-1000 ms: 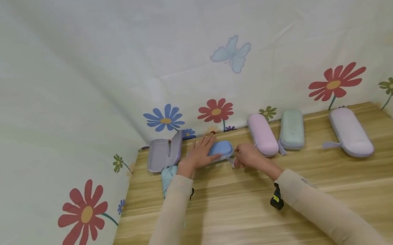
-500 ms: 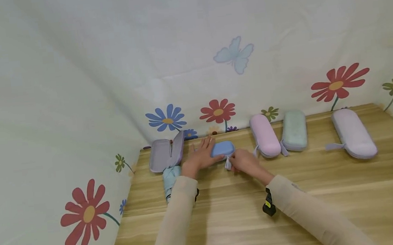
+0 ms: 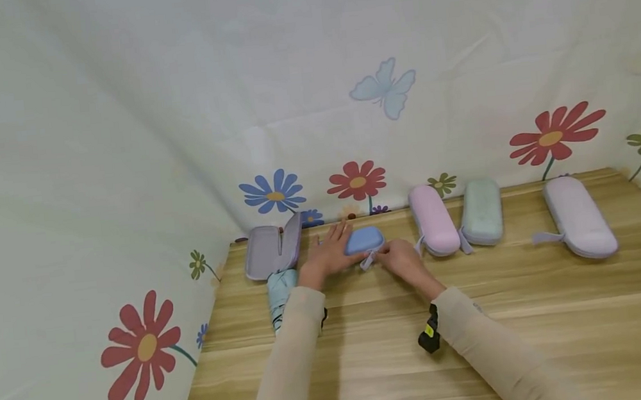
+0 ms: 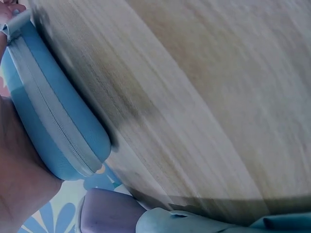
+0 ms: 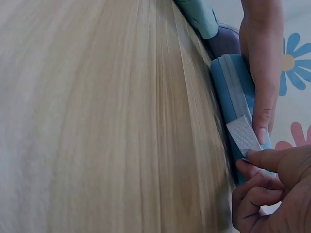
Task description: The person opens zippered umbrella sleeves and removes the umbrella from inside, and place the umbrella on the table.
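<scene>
A blue zippered hard case (image 3: 365,239) lies at the back of the wooden table. My left hand (image 3: 331,253) rests over its left part with straight fingers, the thumb along the front side. At the case's front right, my right hand (image 3: 404,261) pinches the zipper pull, a grey fabric tab (image 5: 241,133), between thumb and index finger. The tab's loose end points left, toward the left thumb. In the left wrist view, the grey zipper band (image 4: 51,107) runs closed along the visible stretch of the case's side.
An open lavender case (image 3: 264,252) stands at the back left, with a folded light-blue umbrella (image 3: 281,290) in front of it. To the right lie a pink case (image 3: 434,220), a green case (image 3: 483,212) and a pale lavender case (image 3: 581,217). A flowered wall cloth (image 3: 460,83) borders the table.
My right hand has shifted slightly left along the case's front, and the fabric tab has swung leftward. The left hand stays on the case. The head view has shifted a little.
</scene>
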Tool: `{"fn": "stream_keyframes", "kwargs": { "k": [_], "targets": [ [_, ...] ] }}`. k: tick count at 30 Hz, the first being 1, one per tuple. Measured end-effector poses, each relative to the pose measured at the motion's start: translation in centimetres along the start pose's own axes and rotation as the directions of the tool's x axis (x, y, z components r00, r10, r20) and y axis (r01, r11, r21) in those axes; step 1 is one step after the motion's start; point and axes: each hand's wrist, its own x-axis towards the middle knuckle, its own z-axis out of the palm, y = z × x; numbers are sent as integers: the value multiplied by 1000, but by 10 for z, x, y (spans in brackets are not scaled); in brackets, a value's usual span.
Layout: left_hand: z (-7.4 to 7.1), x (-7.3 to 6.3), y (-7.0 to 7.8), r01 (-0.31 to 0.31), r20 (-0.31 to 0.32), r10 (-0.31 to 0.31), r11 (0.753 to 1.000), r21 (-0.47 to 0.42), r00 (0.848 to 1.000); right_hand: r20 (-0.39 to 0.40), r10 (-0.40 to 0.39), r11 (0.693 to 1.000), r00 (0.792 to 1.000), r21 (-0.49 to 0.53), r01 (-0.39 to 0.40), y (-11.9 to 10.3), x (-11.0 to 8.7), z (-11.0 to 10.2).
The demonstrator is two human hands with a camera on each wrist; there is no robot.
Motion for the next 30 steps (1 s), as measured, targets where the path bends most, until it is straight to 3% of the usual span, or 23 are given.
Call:
{"fn": "stream_keyframes", "kwargs": {
  "k": [4, 7, 9, 12, 15, 17, 21, 30],
  "targets": [
    [1, 1, 0, -10, -13, 10, 1000, -8, 1000, -38, -42, 999, 998, -37, 40, 1, -1, 2],
    [2, 1, -1, -17, -22, 17, 1000, -9, 1000, -71, -114, 977, 991, -188, 99, -2, -3, 4],
    [3, 2, -3, -12, -20, 12, 1000, -7, 1000, -87, -178, 936, 980, -322, 141, -6, -4, 6],
    [5, 3, -5, -4, -11, 4, 1000, -11, 1000, -93, -261, 841, 961, -511, 180, -11, -3, 8],
    [4, 3, -6, -9, -5, 9, 1000, -12, 1000, -84, -323, 748, 943, -633, 201, -13, -1, 6],
    [3, 4, -5, -13, -3, 13, 1000, -13, 1000, -72, -349, 706, 934, -676, 212, -13, 2, 2],
    [-1, 4, -5, -11, -14, 12, 1000, 13, 1000, -50, -378, 686, 924, -685, 244, -11, 6, -6],
    [1, 1, -3, -17, -8, 18, 999, 45, 1000, -18, -420, 700, 907, -642, 312, 1, 6, -14]
  ]
}}
